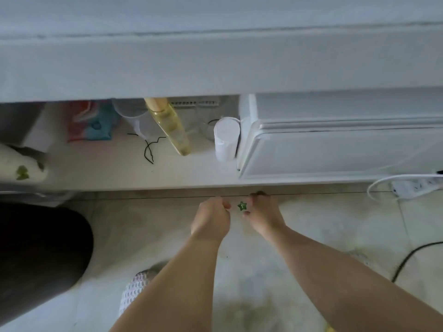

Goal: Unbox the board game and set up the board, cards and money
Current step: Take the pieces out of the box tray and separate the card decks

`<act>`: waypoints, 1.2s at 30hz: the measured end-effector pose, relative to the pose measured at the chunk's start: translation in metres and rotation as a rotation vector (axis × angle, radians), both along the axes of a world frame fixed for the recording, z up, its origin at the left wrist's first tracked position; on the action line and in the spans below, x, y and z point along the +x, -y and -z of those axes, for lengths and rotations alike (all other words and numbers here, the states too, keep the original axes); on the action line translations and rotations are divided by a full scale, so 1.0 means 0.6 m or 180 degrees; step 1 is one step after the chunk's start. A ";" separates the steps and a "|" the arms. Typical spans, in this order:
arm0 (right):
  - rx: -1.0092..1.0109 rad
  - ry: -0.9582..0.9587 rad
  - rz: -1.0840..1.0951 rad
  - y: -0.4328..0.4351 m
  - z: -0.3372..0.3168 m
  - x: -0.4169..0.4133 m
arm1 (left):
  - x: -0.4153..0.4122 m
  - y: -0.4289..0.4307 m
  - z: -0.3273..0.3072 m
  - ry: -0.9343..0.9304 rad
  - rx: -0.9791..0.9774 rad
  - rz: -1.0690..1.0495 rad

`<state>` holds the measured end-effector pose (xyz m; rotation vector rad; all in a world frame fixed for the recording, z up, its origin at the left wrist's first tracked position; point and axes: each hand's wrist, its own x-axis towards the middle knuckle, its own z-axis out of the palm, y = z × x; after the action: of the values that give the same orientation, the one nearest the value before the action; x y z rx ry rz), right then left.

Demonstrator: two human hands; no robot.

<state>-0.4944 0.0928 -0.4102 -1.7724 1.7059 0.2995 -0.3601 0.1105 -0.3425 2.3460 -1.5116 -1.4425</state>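
Both my hands reach out over the pale tiled floor, close together. My left hand (211, 219) has curled fingers, and its fingertips pinch the left side of a small green star piece (242, 206). From the right, the thumb and fingers of my right hand (263, 213) pinch the same piece. The image is blurred, so I cannot tell whether the star is a loose token or a mark on something clear. No game box, board, cards or money show in the head view.
Just beyond my hands runs a low white shelf (119, 173) under a white top. It holds a yellow bottle (171, 125), a white roll (226, 140), a white lidded box (335, 149), black string and a colourful packet. A power strip (417, 184) lies right, a dark object (40, 255) left.
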 end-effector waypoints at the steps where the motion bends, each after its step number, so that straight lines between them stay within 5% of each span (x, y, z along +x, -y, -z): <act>1: -0.0066 -0.0005 0.0037 -0.001 0.002 0.003 | 0.003 -0.001 0.001 -0.0004 -0.0007 0.0028; 36: 0.0084 -0.0404 -0.0169 0.023 -0.005 0.036 | 0.023 0.005 0.021 0.0058 0.0106 -0.0083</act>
<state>-0.4729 0.0789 -0.4073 -1.8154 1.7356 0.4646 -0.3461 0.1074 -0.3550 2.3949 -1.4665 -1.4560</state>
